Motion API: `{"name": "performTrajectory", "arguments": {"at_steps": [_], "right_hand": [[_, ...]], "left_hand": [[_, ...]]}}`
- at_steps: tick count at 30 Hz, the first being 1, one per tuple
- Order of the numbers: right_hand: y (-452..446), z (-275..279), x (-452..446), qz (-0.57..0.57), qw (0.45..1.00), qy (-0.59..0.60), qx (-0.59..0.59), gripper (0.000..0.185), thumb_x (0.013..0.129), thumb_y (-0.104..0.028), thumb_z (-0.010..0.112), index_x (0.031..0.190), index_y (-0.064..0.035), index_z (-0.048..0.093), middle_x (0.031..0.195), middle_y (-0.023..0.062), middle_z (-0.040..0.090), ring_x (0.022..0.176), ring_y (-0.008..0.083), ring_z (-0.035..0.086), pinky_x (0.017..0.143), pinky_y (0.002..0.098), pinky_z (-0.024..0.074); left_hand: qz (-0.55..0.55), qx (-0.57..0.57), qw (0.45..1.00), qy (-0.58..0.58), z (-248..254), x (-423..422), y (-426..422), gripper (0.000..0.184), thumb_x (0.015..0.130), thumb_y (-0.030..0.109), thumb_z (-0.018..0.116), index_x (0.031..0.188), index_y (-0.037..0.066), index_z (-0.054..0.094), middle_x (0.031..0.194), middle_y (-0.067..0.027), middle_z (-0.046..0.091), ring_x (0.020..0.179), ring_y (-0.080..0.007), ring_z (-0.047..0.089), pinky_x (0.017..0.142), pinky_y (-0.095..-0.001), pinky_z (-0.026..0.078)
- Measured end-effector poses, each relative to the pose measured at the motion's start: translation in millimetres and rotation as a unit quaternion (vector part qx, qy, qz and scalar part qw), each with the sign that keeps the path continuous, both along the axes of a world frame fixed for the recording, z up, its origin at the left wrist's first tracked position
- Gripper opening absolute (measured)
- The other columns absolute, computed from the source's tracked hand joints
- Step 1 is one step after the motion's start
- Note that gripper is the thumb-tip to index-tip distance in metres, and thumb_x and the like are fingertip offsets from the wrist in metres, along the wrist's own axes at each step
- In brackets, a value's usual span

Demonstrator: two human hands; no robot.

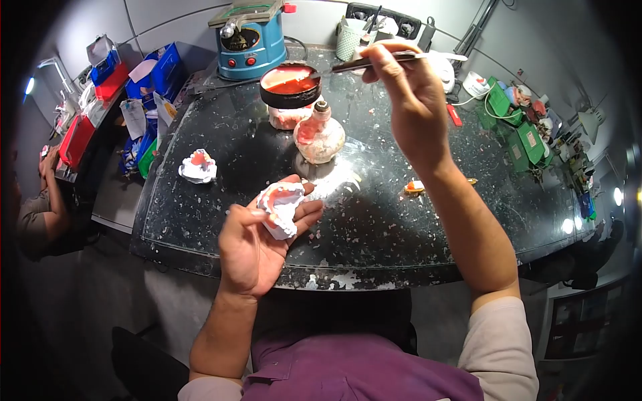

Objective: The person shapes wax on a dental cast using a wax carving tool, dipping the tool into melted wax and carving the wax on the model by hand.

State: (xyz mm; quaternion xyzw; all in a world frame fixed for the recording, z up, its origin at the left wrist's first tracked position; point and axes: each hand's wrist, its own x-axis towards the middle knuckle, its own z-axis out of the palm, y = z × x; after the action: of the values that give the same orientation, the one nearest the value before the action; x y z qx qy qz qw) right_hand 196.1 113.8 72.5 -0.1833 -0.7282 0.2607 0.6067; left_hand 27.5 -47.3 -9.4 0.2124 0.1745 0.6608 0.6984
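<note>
My left hand (251, 250) holds a white plaster dental model (281, 212) with pink along its arch, near the table's front edge. My right hand (411, 100) is closed on a dark, slim tool (361, 63), whose tip reaches the right rim of a round dark pan (289, 100) with red material in it. Whether the tip touches the red material I cannot tell. Just in front of the pan stands a round glass burner (319, 137) smeared with pink. A second plaster model (198, 166) with a pink part lies on the table at the left.
A blue machine (249, 41) stands at the back of the black table (334, 264). Blue bins (155, 77) are at the left, green trays (525, 144) at the right. A small orange and gold item (414, 187) lies near my right forearm. Another person's arm (55, 204) shows far left.
</note>
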Motion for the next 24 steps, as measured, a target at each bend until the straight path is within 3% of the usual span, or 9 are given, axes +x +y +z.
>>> {"name": "performTrajectory", "arguments": {"at_steps": [1, 3, 7, 11, 13, 14, 15, 18, 24], "right_hand": [[4, -2, -2, -0.020, 1.000, -0.018, -0.009, 0.019, 0.093, -0.019, 0.059, 0.097, -0.0011, 0.061, 0.078, 0.0048, 0.064, 0.075, 0.0102, 0.060, 0.071, 0.0248, 0.0474], [8, -6, -6, -0.016, 0.999, -0.025, -0.014, 0.018, 0.092, -0.019, 0.060, 0.097, -0.0014, 0.061, 0.076, 0.0041, 0.063, 0.073, 0.0104, 0.061, 0.070, 0.0243, 0.0472], [3, -13, -4, -0.009, 0.999, -0.030, -0.036, 0.020, 0.093, -0.021, 0.059, 0.098, -0.0017, 0.062, 0.081, 0.0053, 0.064, 0.079, 0.0108, 0.061, 0.074, 0.0254, 0.0470], [0, -36, 22, 0.190, 0.926, 0.204, -0.255, 0.021, 0.096, -0.021, 0.049, 0.105, -0.0054, 0.061, 0.094, 0.0047, 0.062, 0.086, 0.0134, 0.059, 0.086, 0.0321, 0.0451], [-4, -50, 31, 0.192, 0.897, 0.246, -0.313, 0.022, 0.096, -0.022, 0.047, 0.105, -0.0058, 0.060, 0.093, 0.0046, 0.062, 0.086, 0.0134, 0.059, 0.085, 0.0319, 0.0445], [-7, -55, 35, 0.169, 0.899, 0.236, -0.329, 0.024, 0.097, -0.023, 0.046, 0.105, -0.0062, 0.060, 0.092, 0.0043, 0.062, 0.087, 0.0132, 0.059, 0.085, 0.0320, 0.0440], [-11, -57, 34, 0.137, 0.895, 0.249, -0.343, 0.023, 0.097, -0.023, 0.048, 0.106, -0.0059, 0.060, 0.091, 0.0041, 0.063, 0.087, 0.0129, 0.059, 0.084, 0.0305, 0.0443], [-22, -53, 29, 0.078, 0.929, 0.187, -0.311, 0.022, 0.097, -0.023, 0.052, 0.106, -0.0047, 0.059, 0.096, 0.0046, 0.063, 0.087, 0.0118, 0.060, 0.082, 0.0275, 0.0454], [-49, -44, 26, 0.105, 0.951, 0.200, -0.210, 0.019, 0.097, -0.018, 0.049, 0.104, -0.0017, 0.056, 0.097, 0.0079, 0.060, 0.084, 0.0132, 0.057, 0.081, 0.0280, 0.0445]], "left_hand": [[0.001, 0.002, 1.000, 0.000, 1, 3, -1, 0.061, 0.082, 0.019, 0.040, 0.132, -0.015, 0.033, 0.128, -0.0300, 0.047, 0.115, -0.0402, 0.053, 0.105, -0.0477, 0.039], [0.059, 0.027, 0.977, 0.204, 3, 10, -2, 0.064, 0.078, 0.016, 0.046, 0.134, -0.013, 0.032, 0.127, -0.0312, 0.047, 0.114, -0.0368, 0.054, 0.107, -0.0474, 0.037], [0.047, 0.039, 0.979, 0.192, 3, 10, -3, 0.061, 0.079, 0.013, 0.047, 0.132, -0.013, 0.034, 0.123, -0.0319, 0.049, 0.105, -0.0345, 0.060, 0.096, -0.0420, 0.048], [0.040, 0.013, 0.990, 0.133, 3, 7, -6, 0.058, 0.081, 0.018, 0.045, 0.131, -0.012, 0.035, 0.118, -0.0327, 0.053, 0.096, -0.0348, 0.064, 0.084, -0.0369, 0.055], [-0.036, 0.060, 0.989, 0.127, -3, -2, -4, 0.051, 0.085, 0.015, 0.037, 0.131, -0.006, 0.035, 0.114, -0.0302, 0.055, 0.097, -0.0344, 0.063, 0.081, -0.0385, 0.056], [-0.015, 0.051, 0.986, 0.158, -2, 2, -7, 0.049, 0.085, 0.012, 0.039, 0.132, -0.002, 0.035, 0.108, -0.0246, 0.058, 0.088, -0.0254, 0.064, 0.066, -0.0289, 0.055], [-0.019, 0.049, 0.986, 0.159, -3, 5, -7, 0.049, 0.085, 0.012, 0.039, 0.132, -0.002, 0.035, 0.108, -0.0246, 0.058, 0.088, -0.0254, 0.064, 0.066, -0.0289, 0.055], [0.059, 0.036, 0.974, 0.218, 0, 15, -8, 0.047, 0.086, 0.009, 0.047, 0.131, 0.001, 0.035, 0.095, -0.0091, 0.055, 0.071, -0.0080, 0.051, 0.053, -0.0170, 0.040], [0.099, 0.066, 0.936, 0.332, -5, 22, -9, 0.050, 0.090, 0.013, 0.049, 0.134, 0.002, 0.030, 0.103, -0.0089, 0.053, 0.076, -0.0075, 0.050, 0.062, -0.0191, 0.042]]}}
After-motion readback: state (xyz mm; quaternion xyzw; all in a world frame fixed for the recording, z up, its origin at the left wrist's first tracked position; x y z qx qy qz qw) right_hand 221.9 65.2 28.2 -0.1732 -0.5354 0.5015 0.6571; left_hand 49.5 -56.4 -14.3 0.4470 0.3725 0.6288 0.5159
